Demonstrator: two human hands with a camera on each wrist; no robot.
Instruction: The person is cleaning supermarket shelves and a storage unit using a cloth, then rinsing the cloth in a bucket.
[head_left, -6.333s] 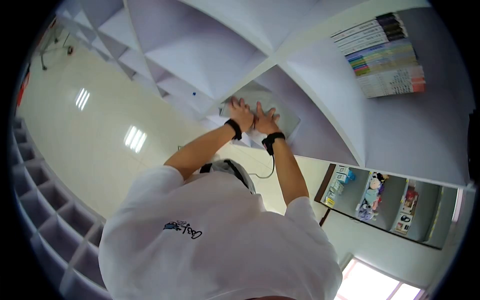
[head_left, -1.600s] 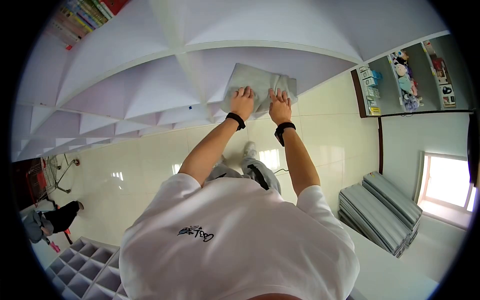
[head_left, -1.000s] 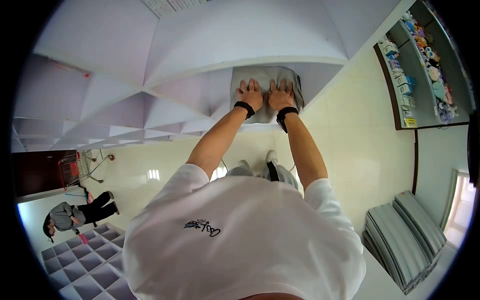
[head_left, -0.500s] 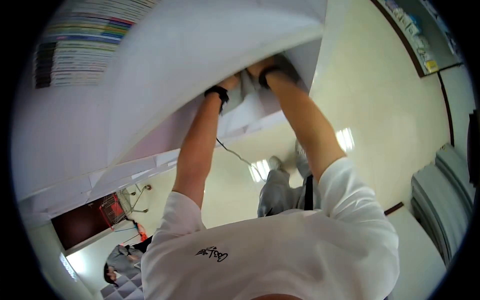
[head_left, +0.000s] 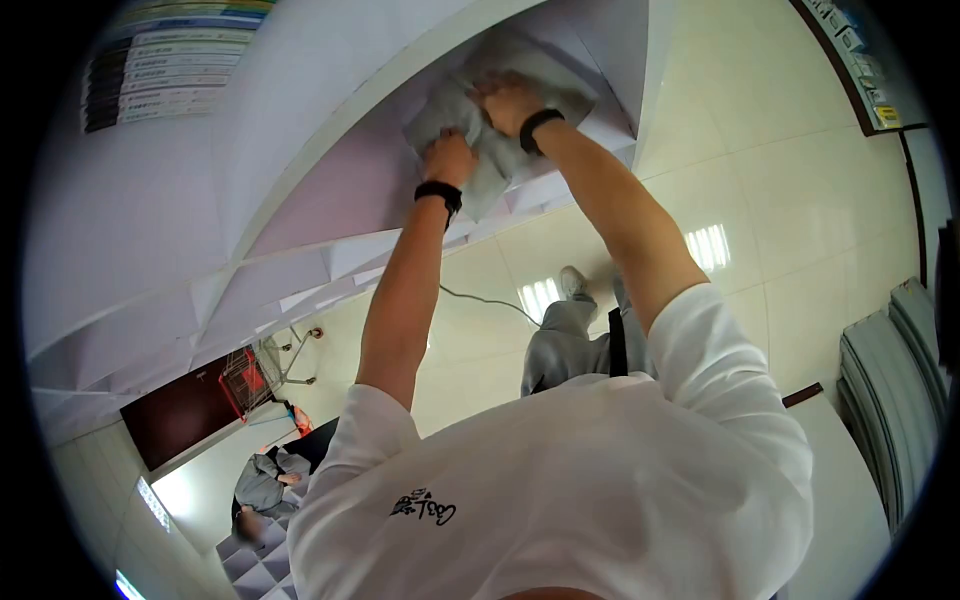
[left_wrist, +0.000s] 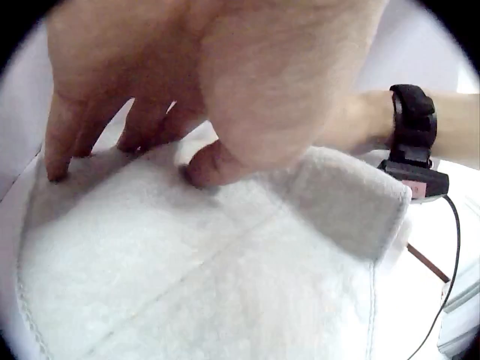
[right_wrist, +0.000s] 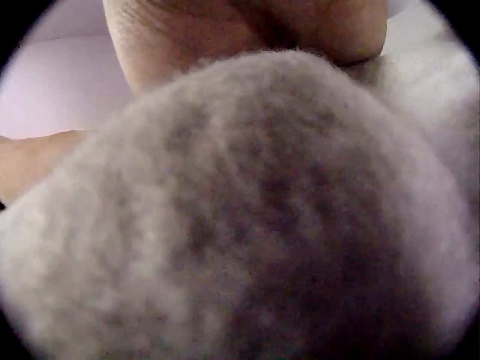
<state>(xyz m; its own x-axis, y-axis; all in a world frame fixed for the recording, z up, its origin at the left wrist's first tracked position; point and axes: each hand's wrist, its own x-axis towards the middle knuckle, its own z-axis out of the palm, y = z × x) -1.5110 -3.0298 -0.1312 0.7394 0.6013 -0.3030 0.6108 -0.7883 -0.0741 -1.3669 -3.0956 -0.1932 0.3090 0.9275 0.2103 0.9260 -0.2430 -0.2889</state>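
A grey cleaning cloth [head_left: 490, 165] lies rumpled on the floor of a white shelf cubby in the head view, one part lifted into folds. My left hand [head_left: 448, 160] grips its near left part. In the left wrist view, the thumb [left_wrist: 214, 165] and fingers [left_wrist: 64, 142] bend into the fuzzy, stitched cloth [left_wrist: 180, 270]. My right hand [head_left: 508, 103] is farther in and to the right, holding a bunched fold. That cloth [right_wrist: 247, 202] bulges in the right wrist view and hides the right fingers. Both wrists wear black straps.
The upper shelf board [head_left: 350, 110] curves over the cubby in front of the arms. Stacked books [head_left: 165, 75] stand in the compartment at upper left. A cable [head_left: 490, 300] hangs below the arms. Behind are a shopping cart [head_left: 245, 380], another person [head_left: 265, 485] and stacked grey panels [head_left: 890, 400].
Earlier, both hands pressed flat on the spread cloth. They then went deeper under the upper board; now the cloth is rumpled and folded up in the hands. The head view has turned and shifted.
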